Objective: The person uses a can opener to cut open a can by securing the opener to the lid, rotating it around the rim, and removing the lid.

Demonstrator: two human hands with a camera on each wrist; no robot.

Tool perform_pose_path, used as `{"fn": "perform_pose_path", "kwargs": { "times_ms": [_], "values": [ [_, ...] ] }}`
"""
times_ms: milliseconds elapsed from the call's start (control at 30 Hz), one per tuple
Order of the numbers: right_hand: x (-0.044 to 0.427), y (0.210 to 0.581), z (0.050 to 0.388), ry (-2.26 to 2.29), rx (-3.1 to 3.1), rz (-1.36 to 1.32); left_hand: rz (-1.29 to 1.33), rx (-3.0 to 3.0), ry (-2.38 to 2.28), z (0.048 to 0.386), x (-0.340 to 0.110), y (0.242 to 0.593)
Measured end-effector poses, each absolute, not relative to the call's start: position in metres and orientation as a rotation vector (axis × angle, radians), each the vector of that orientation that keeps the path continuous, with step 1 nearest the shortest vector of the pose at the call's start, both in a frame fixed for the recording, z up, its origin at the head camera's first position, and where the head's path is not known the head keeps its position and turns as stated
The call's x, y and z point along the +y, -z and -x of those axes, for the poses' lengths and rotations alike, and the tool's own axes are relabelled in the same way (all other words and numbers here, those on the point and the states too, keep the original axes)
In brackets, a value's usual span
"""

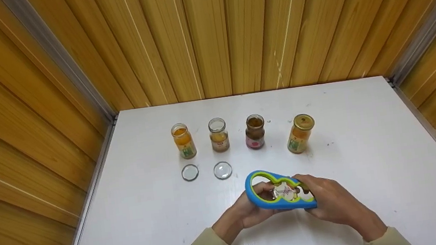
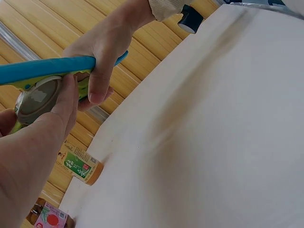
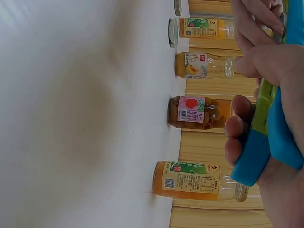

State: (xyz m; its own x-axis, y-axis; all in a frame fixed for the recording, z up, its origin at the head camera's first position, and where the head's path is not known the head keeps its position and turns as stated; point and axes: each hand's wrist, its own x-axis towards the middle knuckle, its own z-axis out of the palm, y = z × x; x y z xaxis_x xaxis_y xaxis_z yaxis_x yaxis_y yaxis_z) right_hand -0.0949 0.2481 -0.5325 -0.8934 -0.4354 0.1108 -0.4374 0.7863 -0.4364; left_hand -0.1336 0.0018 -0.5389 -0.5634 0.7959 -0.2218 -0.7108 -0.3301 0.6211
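Observation:
A blue and green multi-ring opener is held tilted above the table. The right hand grips its narrow end, with fingers curled round the blue handles. At its other end the left hand has its thumb in the large ring. A round lid shows in the opener's middle ring; the left hand's fingers pinch that lid from below. No jar shows under the lid.
Three uncapped jars stand in a row: orange, pale, brown. Right of them stands an orange jar with a gold lid. Two loose lids lie before the left two jars. Wood-look panels surround the table.

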Motion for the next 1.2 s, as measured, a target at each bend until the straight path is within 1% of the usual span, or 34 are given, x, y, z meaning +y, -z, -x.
{"fn": "perform_pose_path", "kwargs": {
  "times_ms": [400, 667, 800, 967, 1067, 1200],
  "values": [
    [0.254, 0.537, 0.094, -0.753, -2.764, -0.779, -0.134, 0.92, -1.973, 0.136, 0.003, 0.55],
    [0.27, 0.537, 0.094, -0.749, -2.687, -0.699, -0.128, 1.068, -1.943, 0.139, -0.001, 0.56],
    [0.281, 0.54, 0.089, -0.755, -2.715, -0.628, -0.126, 1.222, -1.914, 0.147, -0.007, 0.564],
    [0.295, 0.542, 0.082, -0.743, -2.753, -0.544, -0.057, 1.48, -1.906, 0.162, -0.014, 0.567],
    [0.304, 0.545, 0.079, -0.723, -2.761, -0.519, -0.028, 1.656, -1.867, 0.173, -0.017, 0.563],
    [0.316, 0.55, 0.075, -0.704, -2.772, -0.476, -0.095, 1.923, -1.744, 0.188, -0.018, 0.553]
  ]
}}
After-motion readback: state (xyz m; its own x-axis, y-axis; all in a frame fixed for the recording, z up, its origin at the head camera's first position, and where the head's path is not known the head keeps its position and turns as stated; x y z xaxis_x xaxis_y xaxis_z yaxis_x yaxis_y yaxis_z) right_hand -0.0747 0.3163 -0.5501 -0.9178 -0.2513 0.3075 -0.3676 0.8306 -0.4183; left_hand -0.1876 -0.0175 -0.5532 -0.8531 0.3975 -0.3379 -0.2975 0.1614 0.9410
